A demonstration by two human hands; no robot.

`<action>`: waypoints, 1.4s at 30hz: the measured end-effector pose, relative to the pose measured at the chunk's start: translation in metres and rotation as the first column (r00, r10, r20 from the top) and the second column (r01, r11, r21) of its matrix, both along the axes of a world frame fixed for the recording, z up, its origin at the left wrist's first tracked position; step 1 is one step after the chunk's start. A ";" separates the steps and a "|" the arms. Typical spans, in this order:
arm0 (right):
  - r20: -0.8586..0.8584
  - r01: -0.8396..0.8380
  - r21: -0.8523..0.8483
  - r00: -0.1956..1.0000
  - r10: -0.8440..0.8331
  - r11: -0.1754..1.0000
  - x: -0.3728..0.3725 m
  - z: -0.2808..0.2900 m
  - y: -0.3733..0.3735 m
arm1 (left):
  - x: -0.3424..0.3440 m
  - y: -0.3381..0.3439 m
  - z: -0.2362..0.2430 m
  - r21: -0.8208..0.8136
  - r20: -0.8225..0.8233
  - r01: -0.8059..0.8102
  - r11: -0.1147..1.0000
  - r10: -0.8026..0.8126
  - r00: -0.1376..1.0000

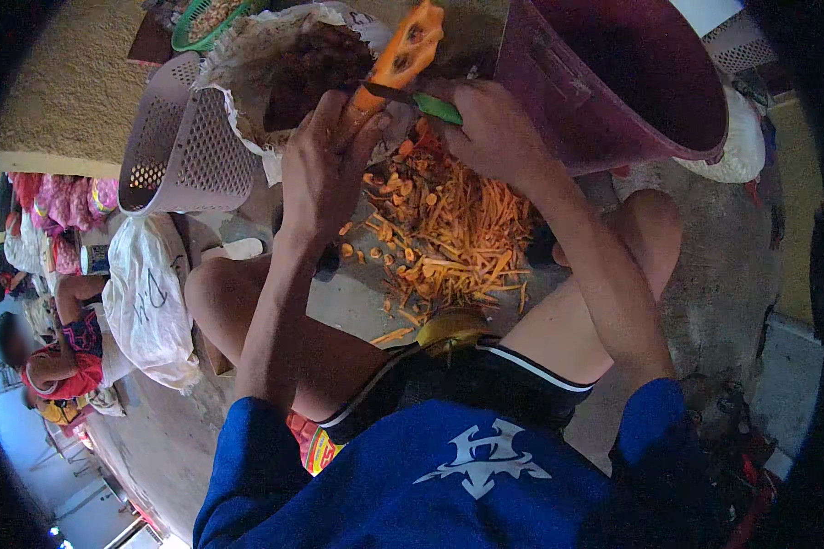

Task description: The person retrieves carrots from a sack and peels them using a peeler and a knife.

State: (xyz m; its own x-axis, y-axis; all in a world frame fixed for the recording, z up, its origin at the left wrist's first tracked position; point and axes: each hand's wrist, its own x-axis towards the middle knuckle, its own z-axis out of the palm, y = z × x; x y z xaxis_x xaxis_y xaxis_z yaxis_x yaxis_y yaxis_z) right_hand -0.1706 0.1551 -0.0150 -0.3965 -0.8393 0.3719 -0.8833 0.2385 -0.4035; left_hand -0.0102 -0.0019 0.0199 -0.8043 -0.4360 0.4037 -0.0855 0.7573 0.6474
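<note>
- Far left, a seated person in red (69,371) is near a filled white sack (146,302).
- Just above that sack stands a perforated mauve basket (212,151).
- The left hand (328,156) grips the lower end of a long orange vegetable piece (410,55), held up above a heap of orange scraps (467,238).
- The knife (439,108) lays its dark blade across the piece.
- The right hand (485,119) grasps its green handle, beside a purple tub (577,119).
</note>
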 end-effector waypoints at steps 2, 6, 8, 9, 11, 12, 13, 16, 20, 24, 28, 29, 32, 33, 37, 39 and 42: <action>0.063 0.005 0.122 0.998 -0.013 0.993 0.001 0.000 -0.001 | 0.002 -0.002 -0.002 -0.079 0.066 -0.021 0.997 0.026 0.997; 0.073 -0.008 0.157 0.997 -0.003 0.988 0.009 -0.010 -0.008 | 0.009 -0.006 -0.010 -0.131 0.096 -0.024 0.991 0.037 0.995; 0.121 0.003 0.301 0.992 -0.041 0.954 0.015 -0.003 -0.010 | 0.013 -0.014 -0.014 -0.253 0.127 0.014 0.967 0.019 0.992; 0.127 -0.003 0.300 0.991 -0.036 0.954 0.015 -0.007 -0.011 | 0.016 -0.014 -0.017 -0.254 0.133 0.011 0.967 0.024 0.991; 0.125 -0.062 0.265 0.992 0.030 0.962 0.011 -0.017 -0.013 | 0.013 -0.003 -0.008 -0.187 0.243 -0.062 0.980 0.107 0.964; 0.127 -0.061 0.266 0.991 0.028 0.962 0.010 -0.022 -0.013 | 0.012 0.000 -0.006 -0.186 0.245 -0.060 0.981 0.105 0.964; 0.155 -0.079 0.265 0.987 0.038 0.961 0.011 -0.023 -0.014 | 0.012 0.001 -0.004 -0.211 0.246 -0.047 0.976 0.100 0.964; 0.230 -0.112 0.290 0.972 0.045 0.950 0.011 -0.022 -0.018 | 0.014 -0.002 -0.007 -0.144 0.242 -0.008 0.990 0.043 0.969; 0.166 -0.108 0.280 0.984 0.063 0.954 0.009 -0.028 -0.020 | 0.015 -0.015 -0.025 -0.011 0.190 0.082 0.997 -0.079 0.979; 0.190 -0.137 0.341 0.979 0.075 0.930 0.009 -0.033 -0.027 | 0.017 -0.017 -0.028 -0.087 0.173 0.068 0.994 -0.052 0.984; 0.113 -0.094 0.346 0.992 0.058 0.933 0.001 -0.050 -0.025 | 0.015 -0.008 -0.016 -0.331 0.257 0.003 0.944 0.087 0.963; 0.022 -0.087 0.298 0.996 0.084 0.951 -0.001 -0.055 -0.025 | 0.015 -0.007 -0.016 -0.392 0.193 0.007 0.920 0.075 0.978; 0.001 -0.073 0.200 0.997 0.074 0.977 0.000 -0.052 -0.025 | 0.014 -0.016 -0.026 -0.457 0.230 0.016 0.889 0.100 0.968; 0.003 -0.076 0.201 0.997 0.077 0.977 0.001 -0.047 -0.026 | 0.015 -0.019 -0.029 -0.456 0.232 0.015 0.890 0.103 0.967; -0.103 0.010 0.208 0.995 0.011 0.978 0.005 -0.035 -0.034 | 0.016 -0.024 -0.031 -0.428 0.311 0.036 0.903 0.110 0.944; -0.120 0.086 0.309 0.991 -0.051 0.947 0.000 -0.036 -0.036 | 0.017 -0.023 -0.030 -0.382 0.334 0.040 0.923 0.098 0.937; -0.160 0.123 0.339 0.985 -0.072 0.933 -0.039 -0.069 -0.029 | 0.013 -0.015 -0.029 -0.343 0.377 0.059 0.938 0.080 0.923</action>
State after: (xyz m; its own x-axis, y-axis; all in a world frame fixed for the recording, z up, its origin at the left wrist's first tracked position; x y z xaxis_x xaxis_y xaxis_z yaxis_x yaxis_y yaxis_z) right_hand -0.2093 0.1257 -0.0843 -0.4474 -0.8858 0.1234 -0.8906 0.4286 -0.1520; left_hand 0.0029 -0.0165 -0.0090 -0.9218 -0.3360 0.1933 -0.2807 0.9224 0.2652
